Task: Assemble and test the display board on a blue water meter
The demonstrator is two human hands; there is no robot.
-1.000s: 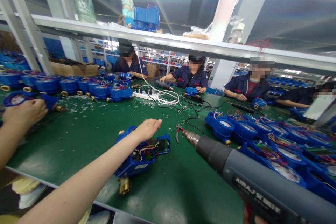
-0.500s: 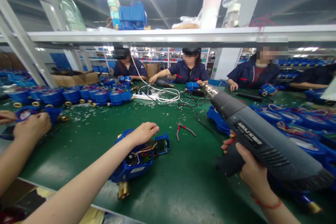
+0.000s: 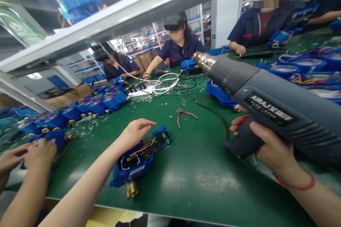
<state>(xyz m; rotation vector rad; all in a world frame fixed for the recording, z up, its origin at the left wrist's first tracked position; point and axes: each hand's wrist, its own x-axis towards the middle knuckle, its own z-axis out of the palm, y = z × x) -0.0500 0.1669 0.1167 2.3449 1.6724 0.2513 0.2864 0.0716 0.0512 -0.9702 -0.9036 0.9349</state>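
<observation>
My right hand [image 3: 274,145] is wrapped round the handle of a dark grey heat gun [image 3: 266,95], a finger at its red trigger. The gun's metal nozzle points up and to the left, over the bench. My left hand [image 3: 134,134] is above a blue water meter [image 3: 135,166], its fingers stretched out and nothing visible in them. This meter lies open, with coloured wires and a circuit board showing and a brass fitting toward me. Its small blue lid part [image 3: 162,137] sits at the right, joined by wires. The hand and forearm hide some of the meter.
Red-handled cutters [image 3: 183,116] lie beyond the meter. A white power strip [image 3: 141,91] with coiled cables stands farther back. Rows of blue meters [image 3: 90,106] line the left, more the right. A co-worker's hands [image 3: 39,152] work at left; a shelf [image 3: 114,17] crosses overhead.
The view has tilted and shifted. The heat gun appears larger and farther right, still in my right hand. My left hand stays above the meter, its fingers straighter.
</observation>
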